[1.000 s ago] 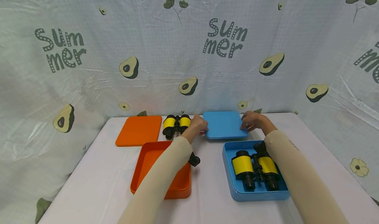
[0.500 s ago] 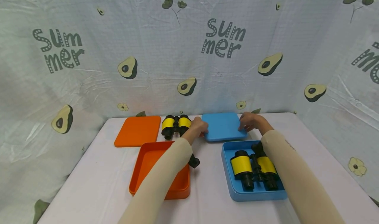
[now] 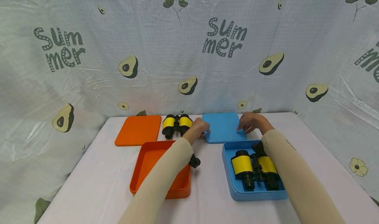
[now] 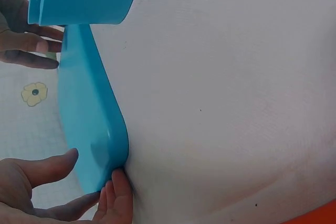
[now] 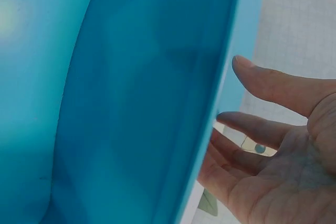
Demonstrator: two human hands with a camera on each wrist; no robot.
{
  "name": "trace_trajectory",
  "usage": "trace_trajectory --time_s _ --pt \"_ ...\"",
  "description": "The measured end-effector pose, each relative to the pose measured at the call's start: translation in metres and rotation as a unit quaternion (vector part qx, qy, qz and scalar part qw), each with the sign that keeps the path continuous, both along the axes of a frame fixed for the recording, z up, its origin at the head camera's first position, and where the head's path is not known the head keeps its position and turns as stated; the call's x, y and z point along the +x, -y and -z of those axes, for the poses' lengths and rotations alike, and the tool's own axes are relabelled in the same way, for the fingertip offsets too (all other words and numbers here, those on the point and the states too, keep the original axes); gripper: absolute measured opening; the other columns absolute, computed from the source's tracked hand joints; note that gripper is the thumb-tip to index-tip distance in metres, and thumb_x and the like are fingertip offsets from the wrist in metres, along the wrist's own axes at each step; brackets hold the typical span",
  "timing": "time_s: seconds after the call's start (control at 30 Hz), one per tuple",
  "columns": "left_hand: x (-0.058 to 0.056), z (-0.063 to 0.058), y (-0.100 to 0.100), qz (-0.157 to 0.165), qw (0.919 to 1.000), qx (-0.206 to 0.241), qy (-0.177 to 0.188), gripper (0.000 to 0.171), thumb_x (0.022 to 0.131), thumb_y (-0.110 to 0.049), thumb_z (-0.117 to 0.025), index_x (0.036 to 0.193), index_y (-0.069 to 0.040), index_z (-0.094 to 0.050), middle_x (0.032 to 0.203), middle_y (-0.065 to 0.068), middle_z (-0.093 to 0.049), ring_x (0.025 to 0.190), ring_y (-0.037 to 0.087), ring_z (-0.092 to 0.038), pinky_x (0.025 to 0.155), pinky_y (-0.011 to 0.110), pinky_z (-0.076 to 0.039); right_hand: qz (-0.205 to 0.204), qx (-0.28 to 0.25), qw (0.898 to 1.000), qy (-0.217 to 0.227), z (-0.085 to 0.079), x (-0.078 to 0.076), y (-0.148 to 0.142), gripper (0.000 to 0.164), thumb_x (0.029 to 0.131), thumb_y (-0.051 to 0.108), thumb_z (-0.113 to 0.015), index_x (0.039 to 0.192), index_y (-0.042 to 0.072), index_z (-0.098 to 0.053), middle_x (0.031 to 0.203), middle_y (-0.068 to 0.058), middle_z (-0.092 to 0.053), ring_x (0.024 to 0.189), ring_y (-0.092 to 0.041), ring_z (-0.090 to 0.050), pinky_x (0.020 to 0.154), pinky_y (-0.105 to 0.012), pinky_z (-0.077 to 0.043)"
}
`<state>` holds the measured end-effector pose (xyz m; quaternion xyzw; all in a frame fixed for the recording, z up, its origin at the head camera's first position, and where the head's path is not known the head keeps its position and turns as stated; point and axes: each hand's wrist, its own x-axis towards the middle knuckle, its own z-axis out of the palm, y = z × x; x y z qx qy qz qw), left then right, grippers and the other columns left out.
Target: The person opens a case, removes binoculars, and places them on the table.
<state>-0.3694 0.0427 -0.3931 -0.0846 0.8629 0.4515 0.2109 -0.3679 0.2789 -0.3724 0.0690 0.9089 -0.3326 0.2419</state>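
Observation:
A blue lid (image 3: 223,128) lies flat at the back of the table, behind a blue box (image 3: 237,195). My left hand (image 3: 200,129) is at its left edge. In the left wrist view, the left fingertips (image 4: 119,184) touch the lid's corner and the thumb stands apart from it. My right hand (image 3: 251,121) is at the lid's right edge, with fingers loosely extended and the thumb raised in the right wrist view. Yellow-and-black binoculars (image 3: 242,164) lie in the blue box, partly hidden by my right sleeve.
On the left stand an orange box (image 3: 154,155) and, behind it, an orange lid (image 3: 138,130). More binoculars (image 3: 168,122) lie at the back between the lids. A black piece (image 3: 194,161) shows past my left sleeve, mostly hidden. A printed curtain (image 3: 154,46) closes off the back.
The blue lid has come slightly nearer the blue box and settled flat on the table. Both hands have loosened from its edges, their thumbs now apart from it.

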Motion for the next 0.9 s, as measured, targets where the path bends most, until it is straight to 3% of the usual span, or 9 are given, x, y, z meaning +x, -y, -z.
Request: trace_trajectory --time_s 0.2,0.43,0.6,0.73,0.9 --pt "0.001 -0.001 0.001 0.003 0.9999 0.011 -0.007 0.055 0.096 -0.009 -0.07 0.144 0.001 -0.045 0.096 0.011 -0.047 0.087 0.025 -0.053 0.08 0.03 -0.062 0.002 0.0 1.0 0.009 -0.003 0.002 0.001 0.049 0.098 0.015 -0.069 0.133 -0.011 -0.048 0.13 -0.031 -0.056 0.122 -0.042 -0.057 0.101 -0.048 -0.059" --pt "0.003 0.003 0.0 -0.004 0.9997 0.019 -0.016 0.056 0.096 -0.011 -0.07 0.145 0.001 -0.045 0.097 0.01 -0.046 0.085 0.024 -0.05 0.076 0.031 -0.059 -0.003 -0.003 1.0 0.015 -0.004 0.002 0.001 0.053 0.098 0.016 -0.07 0.136 -0.011 -0.046 0.137 -0.032 -0.055 0.126 -0.043 -0.056 0.101 -0.047 -0.059" --pt "0.007 0.001 -0.002 -0.026 0.999 0.024 -0.026 0.058 0.096 -0.014 -0.071 0.147 0.001 -0.046 0.113 0.014 -0.055 0.092 0.025 -0.052 0.087 0.033 -0.061 -0.009 0.0 1.0 0.017 -0.006 0.005 0.002 0.051 0.099 0.018 -0.069 0.136 -0.01 -0.049 0.14 -0.032 -0.054 0.129 -0.044 -0.055 0.102 -0.047 -0.058" --pt "0.012 -0.002 -0.004 -0.043 0.9974 0.04 -0.042 0.062 0.096 -0.013 -0.071 0.15 0.001 -0.044 0.137 0.018 -0.058 0.102 0.028 -0.055 0.097 0.037 -0.059 -0.026 0.0 0.999 0.025 -0.009 0.005 -0.001 0.064 0.099 0.019 -0.069 0.145 -0.013 -0.038 0.152 -0.036 -0.042 0.139 -0.049 -0.047 0.107 -0.053 -0.054" --pt "0.016 -0.01 -0.005 -0.059 0.9938 0.057 -0.075 0.064 0.094 -0.014 -0.072 0.151 -0.001 -0.045 0.144 0.018 -0.057 0.108 0.033 -0.067 0.097 0.038 -0.06 -0.057 0.012 0.998 0.011 -0.023 0.005 -0.004 0.079 0.099 0.023 -0.068 0.156 -0.012 -0.024 0.16 -0.035 -0.032 0.146 -0.051 -0.039 0.111 -0.063 -0.048"
